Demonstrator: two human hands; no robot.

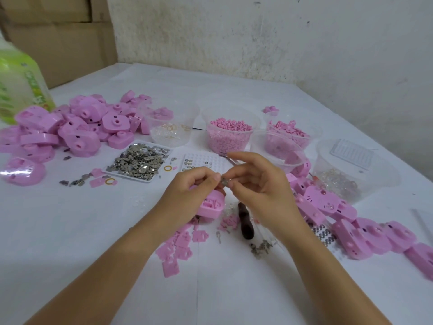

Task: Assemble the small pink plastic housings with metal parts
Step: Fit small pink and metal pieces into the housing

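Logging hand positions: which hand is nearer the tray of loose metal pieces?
Left. The left hand is just right of the tray of metal pieces; the right hand is farther right.

- Green-labelled plastic bottle [17, 85] standing far left on the white-covered desk [93, 231]
- Brown cardboard boxes [58, 36] stacked behind it
- Stained white wall [281, 38] beyond

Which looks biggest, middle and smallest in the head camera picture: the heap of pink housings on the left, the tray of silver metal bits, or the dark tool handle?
1. Heap of pink housings, far the widest.
2. Tray of silver metal bits.
3. Dark tool handle, smallest, though it lies nearest the camera.
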